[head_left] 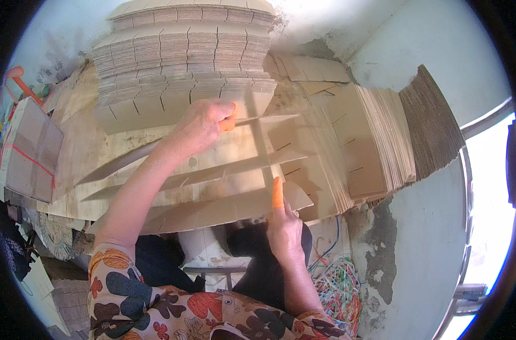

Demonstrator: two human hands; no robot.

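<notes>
Three long slotted cardboard strips (212, 175) stand on edge, roughly side by side, on the wooden table. A blurred shorter cardboard strip (262, 141) crosses them near their right ends. My left hand (204, 126), with orange finger covers, is closed at the farthest long strip, its fingertips partly hidden. By the right end of the nearest long strip is my right hand (285, 229). Its orange-covered index finger points up against the near end of the crossing strip, and its other fingers are curled and partly hidden, seeming to pinch cardboard.
Tall stacks of slotted cardboard (184, 51) rise at the back. More cardboard strips (377, 136) lean in a row at the right, by the wall. A tied cardboard bundle (34, 150) stands at the left. Tangled coloured straps (336, 289) lie on the floor below.
</notes>
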